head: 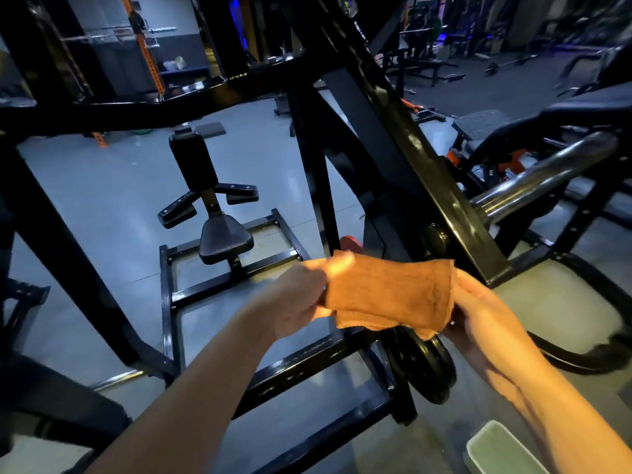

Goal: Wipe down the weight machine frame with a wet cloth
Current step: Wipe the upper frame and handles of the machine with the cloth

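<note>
Cloth (390, 292) stretched between left hand (297, 299) and right hand (478, 309); both pinching its ends.

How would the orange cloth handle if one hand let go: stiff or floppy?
Probably floppy: the orange cloth lies folded in soft layers between the left hand and right hand, its lower edge sagging. Likely light, since fingertip grips at the ends carry it. Its towel-like nap suggests it is not slippery.
</note>
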A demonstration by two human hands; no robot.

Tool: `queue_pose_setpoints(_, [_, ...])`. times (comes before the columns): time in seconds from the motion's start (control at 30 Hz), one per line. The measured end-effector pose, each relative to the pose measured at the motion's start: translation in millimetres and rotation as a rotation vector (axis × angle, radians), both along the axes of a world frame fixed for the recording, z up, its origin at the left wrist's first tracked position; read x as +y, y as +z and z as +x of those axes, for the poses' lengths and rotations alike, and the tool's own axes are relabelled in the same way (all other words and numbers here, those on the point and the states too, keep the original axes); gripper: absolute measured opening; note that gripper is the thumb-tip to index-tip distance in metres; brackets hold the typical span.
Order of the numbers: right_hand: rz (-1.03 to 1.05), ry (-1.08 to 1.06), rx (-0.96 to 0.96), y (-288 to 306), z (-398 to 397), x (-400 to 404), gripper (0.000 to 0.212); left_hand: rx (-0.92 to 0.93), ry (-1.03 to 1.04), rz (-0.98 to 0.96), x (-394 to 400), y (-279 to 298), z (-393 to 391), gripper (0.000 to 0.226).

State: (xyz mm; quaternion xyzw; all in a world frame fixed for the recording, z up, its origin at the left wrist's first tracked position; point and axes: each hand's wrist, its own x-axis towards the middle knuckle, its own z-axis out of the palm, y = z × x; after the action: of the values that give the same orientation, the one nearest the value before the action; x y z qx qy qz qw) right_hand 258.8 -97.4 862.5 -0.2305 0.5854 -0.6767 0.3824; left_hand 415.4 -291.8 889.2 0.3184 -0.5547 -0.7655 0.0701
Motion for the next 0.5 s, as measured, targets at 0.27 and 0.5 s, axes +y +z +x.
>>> queue_pose_setpoints(0.27, [0.138,0.154,0.213,-5.5,-20.5,18.1,0.054,-0.117,-0.304,-0.504,20.5,14.1,-20.5,0.04])
queue_pose_setpoints(0.5, [0.095,-0.013,0.478,-6.5,-2.9,15.4,0.02,-0.03,-0.214,-0.445,32.3,4.9,-40.7,0.058])
